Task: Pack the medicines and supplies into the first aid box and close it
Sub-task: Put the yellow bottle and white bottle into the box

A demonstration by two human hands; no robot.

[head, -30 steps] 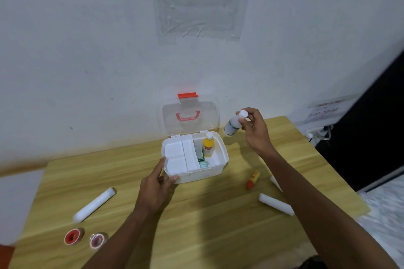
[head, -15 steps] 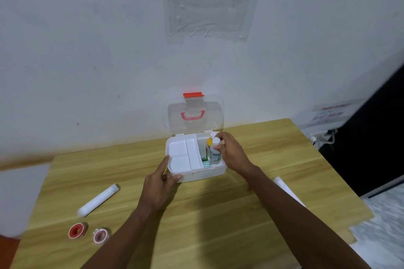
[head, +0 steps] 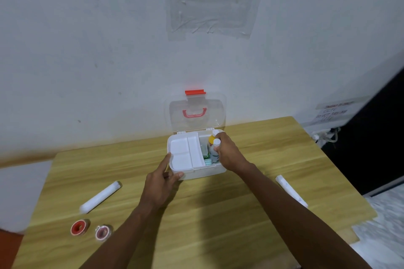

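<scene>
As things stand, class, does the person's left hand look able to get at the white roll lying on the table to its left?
Probably yes. The left hand only steadies the first aid box, and the white roll lies in the open with bare table between them. Nothing blocks the way.

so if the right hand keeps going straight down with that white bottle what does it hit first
Most likely the floor of the first aid box, in its right compartment. The right hand holds the white bottle upright there, close beside the yellow bottle. How far down it already sits is unclear.
</scene>
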